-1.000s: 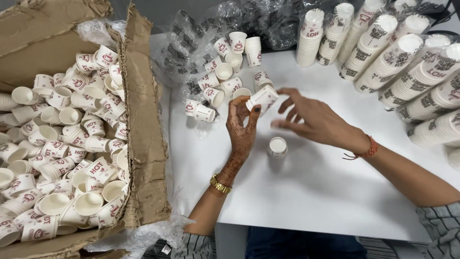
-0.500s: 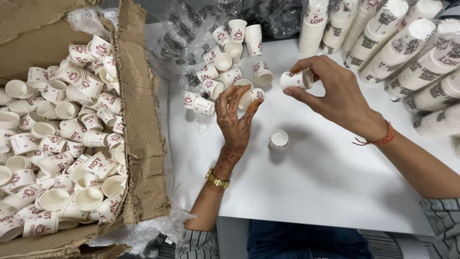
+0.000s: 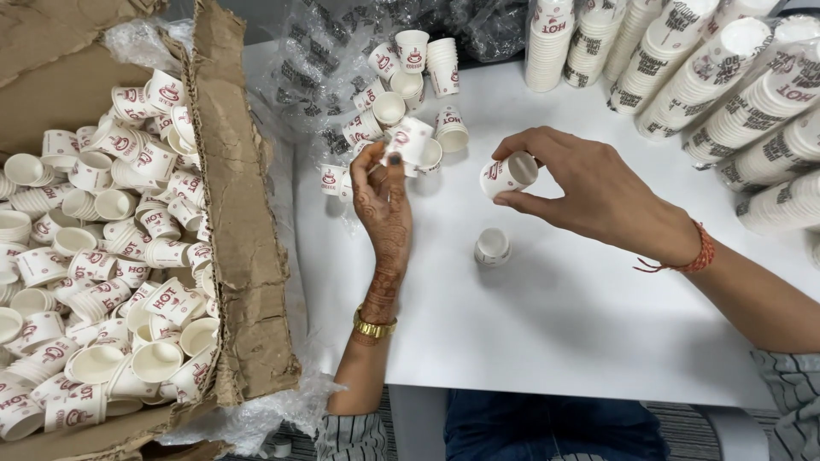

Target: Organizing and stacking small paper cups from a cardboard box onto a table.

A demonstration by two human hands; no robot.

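Right hand (image 3: 598, 192) centre-right of frame, fingers pinched on small paper cup (image 3: 507, 175), cup tilted sideways above white table (image 3: 547, 324). Left hand (image 3: 384, 201) centre, fingertips closed on second cup (image 3: 410, 141). Lone upright cup (image 3: 492, 246) on table between hands. Cardboard box (image 3: 243, 256) of loose cups at left; stacked cup sleeves (image 3: 735, 77) upper right.

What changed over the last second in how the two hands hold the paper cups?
The hands drew apart. A second ago both were together on cups above the upturned cup; now the right hand has carried one small cup off to the right on its side, and the left hand keeps its grip on another cup. The upturned cup, the cardboard box of cups and the stacked sleeves stayed put.
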